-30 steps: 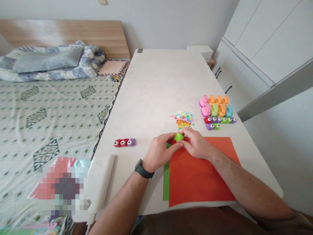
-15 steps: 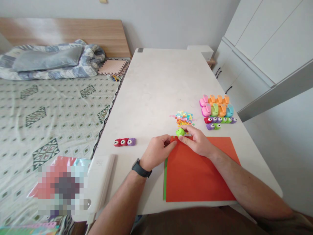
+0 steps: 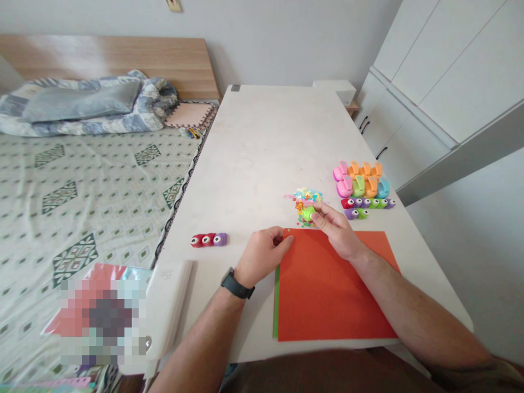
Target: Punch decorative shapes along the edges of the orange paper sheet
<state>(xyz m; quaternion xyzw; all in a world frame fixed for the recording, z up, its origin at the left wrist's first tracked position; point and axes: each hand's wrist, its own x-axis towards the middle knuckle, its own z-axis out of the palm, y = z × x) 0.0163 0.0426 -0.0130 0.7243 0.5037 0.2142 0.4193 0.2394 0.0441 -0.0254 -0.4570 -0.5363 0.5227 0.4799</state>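
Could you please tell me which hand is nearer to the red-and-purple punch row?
Left. The left hand rests just right of the punch row, at the red paper's corner; the right hand is farther right, holding a green punch.

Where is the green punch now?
In the head view, right of centre, the green punch sits in the right hand, at the near edge of the confetti pile, just beyond the red paper.
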